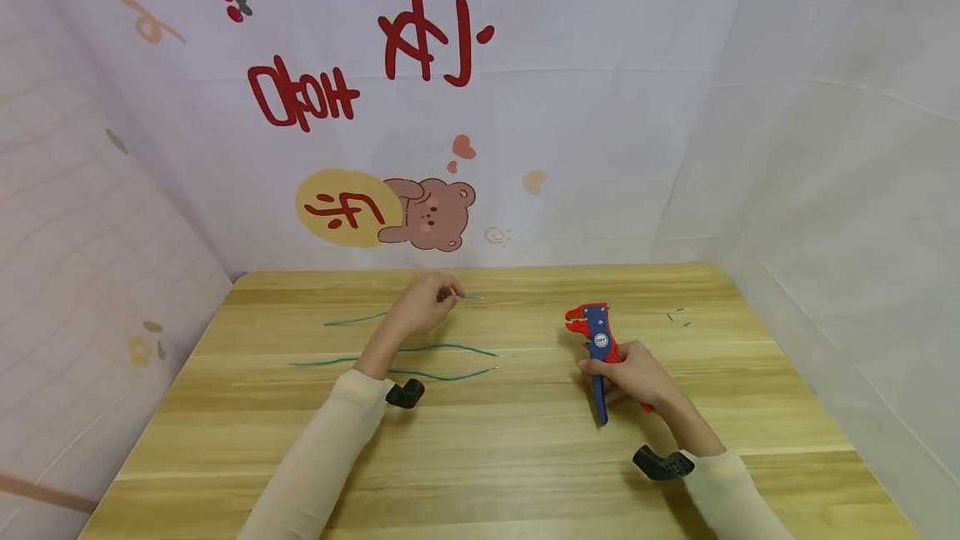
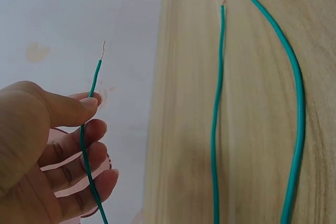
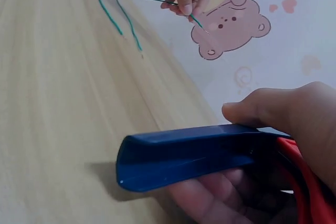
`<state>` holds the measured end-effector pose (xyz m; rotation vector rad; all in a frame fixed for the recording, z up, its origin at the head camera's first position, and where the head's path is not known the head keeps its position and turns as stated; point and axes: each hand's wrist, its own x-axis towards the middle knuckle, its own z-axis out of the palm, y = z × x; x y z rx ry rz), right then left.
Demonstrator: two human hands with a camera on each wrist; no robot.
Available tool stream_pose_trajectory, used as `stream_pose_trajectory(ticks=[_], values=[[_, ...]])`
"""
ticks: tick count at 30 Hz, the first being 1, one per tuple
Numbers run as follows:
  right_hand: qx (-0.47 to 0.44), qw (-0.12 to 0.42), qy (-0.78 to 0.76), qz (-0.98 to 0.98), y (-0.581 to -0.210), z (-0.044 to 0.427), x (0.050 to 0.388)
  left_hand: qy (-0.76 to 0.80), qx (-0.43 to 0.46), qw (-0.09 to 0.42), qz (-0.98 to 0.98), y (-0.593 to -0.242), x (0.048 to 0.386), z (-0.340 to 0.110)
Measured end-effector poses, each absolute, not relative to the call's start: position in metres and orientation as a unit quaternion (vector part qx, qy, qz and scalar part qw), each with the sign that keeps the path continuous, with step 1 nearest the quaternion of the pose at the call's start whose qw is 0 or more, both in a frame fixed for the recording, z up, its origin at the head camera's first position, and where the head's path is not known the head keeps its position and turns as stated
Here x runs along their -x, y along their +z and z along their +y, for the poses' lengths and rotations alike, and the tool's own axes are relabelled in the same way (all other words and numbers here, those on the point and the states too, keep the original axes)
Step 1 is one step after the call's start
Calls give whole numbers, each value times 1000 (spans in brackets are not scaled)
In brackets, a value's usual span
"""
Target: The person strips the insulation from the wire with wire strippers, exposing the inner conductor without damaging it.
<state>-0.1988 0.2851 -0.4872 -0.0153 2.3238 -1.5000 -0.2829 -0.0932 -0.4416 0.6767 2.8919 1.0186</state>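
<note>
My left hand pinches a green wire between thumb and index finger, near the back of the table. Thin bare copper strands stick out of its end, and the wire runs down across the other fingers. My right hand grips a red and blue wire stripper by its handles, with the red jaws pointing toward the back. The blue handle fills the lower right wrist view. Two more green wires with bare copper ends lie side by side on the table, nearer than the held one.
Several short green insulation scraps lie at the back right of the wooden table. A white printed cloth with a bear and red characters hangs behind the table, and pale cloth also lines both sides.
</note>
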Motion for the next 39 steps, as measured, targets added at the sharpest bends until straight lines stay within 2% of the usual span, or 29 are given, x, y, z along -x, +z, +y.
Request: stream_pose_trajectory(ticks=[14,19,27,30,35,39], values=[[-34,110,-414,903,-491,280,192,292,-198,14,936,-464,290,-81],[-28,55,-356,932,-494,276,188,286,-193,12,939,-472,291,-80],[0,-75,-248,966,-494,267,173,269,-185,22,945,-484,292,-75],[4,-104,-227,968,-494,265,169,266,-182,21,946,-484,292,-73],[6,-123,-209,970,-492,263,167,278,-164,20,946,-485,292,-71],[5,-116,-208,971,-491,263,167,277,-151,16,949,-487,293,-71]])
